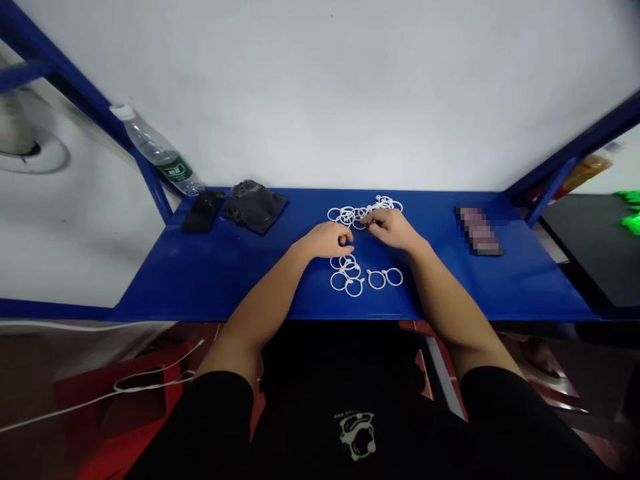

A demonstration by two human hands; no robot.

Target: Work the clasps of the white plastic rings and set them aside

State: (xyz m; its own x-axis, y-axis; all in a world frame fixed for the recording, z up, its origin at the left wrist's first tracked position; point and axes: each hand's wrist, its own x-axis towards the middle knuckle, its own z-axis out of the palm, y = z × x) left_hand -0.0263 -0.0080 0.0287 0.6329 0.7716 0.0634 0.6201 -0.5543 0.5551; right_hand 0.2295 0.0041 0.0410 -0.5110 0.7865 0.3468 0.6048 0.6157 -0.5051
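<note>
Several white plastic rings lie on a blue table (210, 280). One heap of rings (350, 215) sits at the far middle, and a smaller group of rings (360, 277) lies nearer me. My left hand (327, 240) is curled into a loose fist between the two groups, its fingertips by a ring. My right hand (393, 227) reaches into the far heap with its fingers pinched together on a ring there.
A clear water bottle (157, 152) leans against the blue frame at the back left. A black phone (203, 211) and a crumpled black bag (254, 205) lie beside it. A blurred-out object (479, 230) rests at the right.
</note>
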